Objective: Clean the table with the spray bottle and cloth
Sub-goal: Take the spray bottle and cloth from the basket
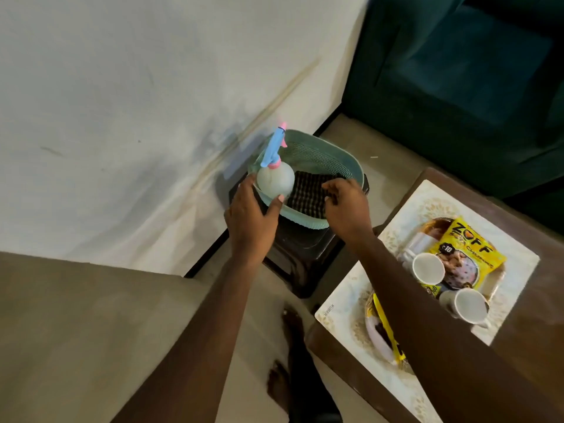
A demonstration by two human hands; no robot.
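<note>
While both tools lie in the basket [345, 166], I note my left hand [248, 215] clasping the spray bottle [274, 178] at its left end, my right hand [348, 209] pinching the cloth [305, 190] just beside it.

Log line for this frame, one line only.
phase: pickup | left hand: grips spray bottle | right hand: pinches cloth | both items in basket on stool | table: cups on it

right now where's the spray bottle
The spray bottle stands near the middle of the head view, at the left end of the teal basket beside the dark cloth, with the left hand gripping it.
</note>
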